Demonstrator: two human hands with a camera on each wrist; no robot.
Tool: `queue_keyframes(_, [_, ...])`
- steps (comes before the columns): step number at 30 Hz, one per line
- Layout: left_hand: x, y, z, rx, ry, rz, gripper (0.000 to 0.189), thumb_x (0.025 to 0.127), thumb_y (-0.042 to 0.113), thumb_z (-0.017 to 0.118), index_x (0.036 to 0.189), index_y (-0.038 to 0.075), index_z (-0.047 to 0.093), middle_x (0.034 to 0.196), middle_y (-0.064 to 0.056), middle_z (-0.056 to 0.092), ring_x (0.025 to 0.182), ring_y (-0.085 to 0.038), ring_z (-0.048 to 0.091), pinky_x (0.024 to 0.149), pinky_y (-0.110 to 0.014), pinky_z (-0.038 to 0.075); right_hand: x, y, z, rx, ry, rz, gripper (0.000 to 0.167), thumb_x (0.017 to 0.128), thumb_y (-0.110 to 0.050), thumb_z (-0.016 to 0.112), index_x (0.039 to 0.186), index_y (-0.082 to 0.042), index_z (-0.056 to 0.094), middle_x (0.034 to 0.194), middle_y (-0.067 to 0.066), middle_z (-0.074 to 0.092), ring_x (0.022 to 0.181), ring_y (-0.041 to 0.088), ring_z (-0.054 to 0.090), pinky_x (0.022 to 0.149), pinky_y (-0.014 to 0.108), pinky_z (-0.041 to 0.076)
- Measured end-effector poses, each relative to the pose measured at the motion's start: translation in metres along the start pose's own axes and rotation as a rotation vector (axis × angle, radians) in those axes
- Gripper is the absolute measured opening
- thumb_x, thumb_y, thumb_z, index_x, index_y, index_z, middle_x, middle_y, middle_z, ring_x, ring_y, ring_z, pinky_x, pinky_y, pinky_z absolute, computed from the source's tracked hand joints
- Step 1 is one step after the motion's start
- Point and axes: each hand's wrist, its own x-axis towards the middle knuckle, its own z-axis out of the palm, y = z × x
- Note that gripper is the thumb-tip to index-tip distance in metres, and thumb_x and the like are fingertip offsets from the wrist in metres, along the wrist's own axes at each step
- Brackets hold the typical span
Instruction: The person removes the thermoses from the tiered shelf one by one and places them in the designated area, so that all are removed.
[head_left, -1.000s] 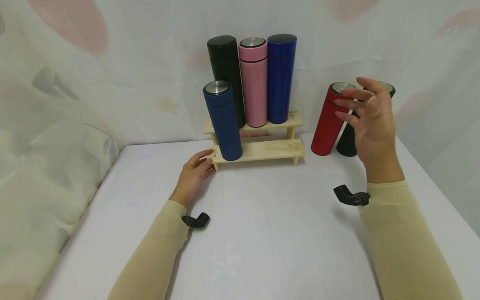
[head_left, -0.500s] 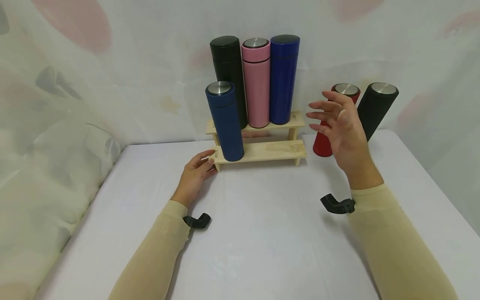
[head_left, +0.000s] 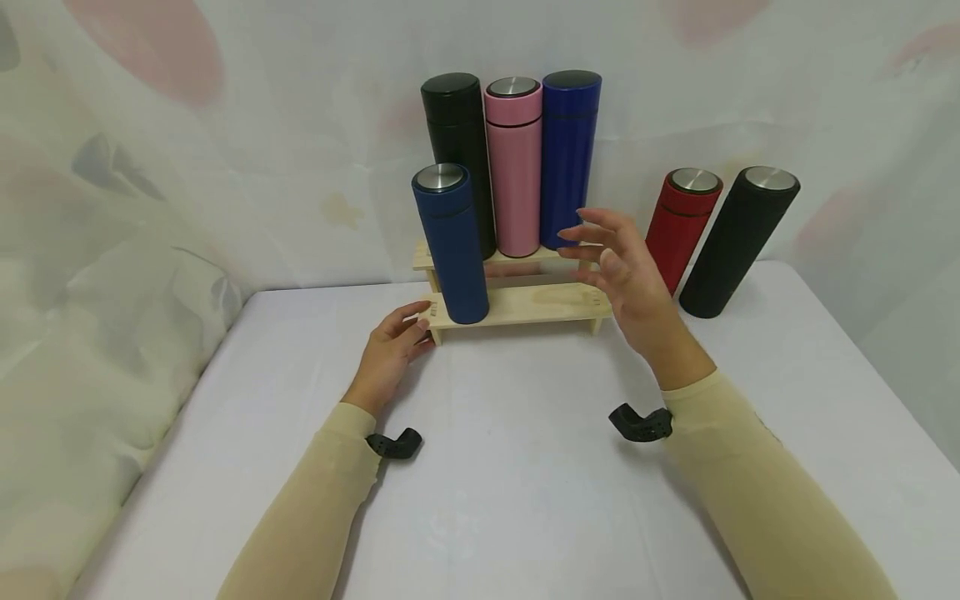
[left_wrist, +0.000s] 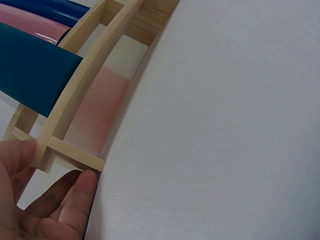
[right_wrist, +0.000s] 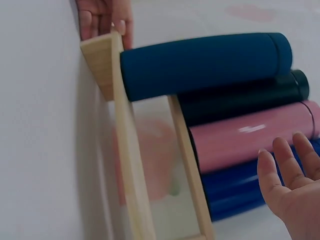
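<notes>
In the head view, the stand (head_left: 536,304) sits at the back of the table (head_left: 510,467), long axis running left to right, lower step frontmost, the blue bottle (head_left: 453,250) upright near that step's left end. In the left wrist view, the left hand (left_wrist: 55,217) pinches the stand's end, probably to steady it. In the right wrist view, the right hand (right_wrist: 300,195) is free, fingers loosely bent.
</notes>
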Motion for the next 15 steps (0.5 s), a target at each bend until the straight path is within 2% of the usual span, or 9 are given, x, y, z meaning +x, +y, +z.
queue_keyframes(8, [0.000, 0.000, -0.001, 0.002, -0.002, 0.008, 0.044, 0.113, 0.014, 0.063, 0.156, 0.007, 0.058, 0.151, -0.019, 0.055, 0.133, -0.033, 0.061, 0.109, -0.042, 0.056, 0.013, 0.012, 0.023, -0.096, -0.110, 0.064, 0.106, 0.090, -0.077, 0.074, 0.162, -0.007, 0.039, 0.152, 0.023, 0.047, 0.138, 0.045, 0.047, 0.112, 0.054, 0.046])
queue_keyframes(12, [0.000, -0.001, -0.001, 0.008, -0.006, 0.013, 0.044, 0.113, 0.016, 0.064, 0.156, 0.007, 0.058, 0.151, -0.019, 0.055, 0.133, -0.032, 0.061, 0.110, -0.042, 0.055, 0.021, 0.022, 0.032, -0.127, -0.125, 0.089, 0.111, 0.089, -0.081, 0.072, 0.162, -0.006, 0.038, 0.151, 0.025, 0.045, 0.139, 0.047, 0.045, 0.114, 0.058, 0.046])
queue_keyframes(15, [0.001, -0.002, -0.002, 0.011, -0.005, 0.015, 0.044, 0.113, 0.016, 0.063, 0.156, 0.007, 0.057, 0.152, -0.019, 0.055, 0.133, -0.032, 0.061, 0.110, -0.043, 0.055, 0.025, 0.031, 0.040, -0.135, -0.135, 0.111, 0.112, 0.088, -0.084, 0.070, 0.162, -0.005, 0.037, 0.149, 0.025, 0.046, 0.138, 0.045, 0.050, 0.113, 0.058, 0.047])
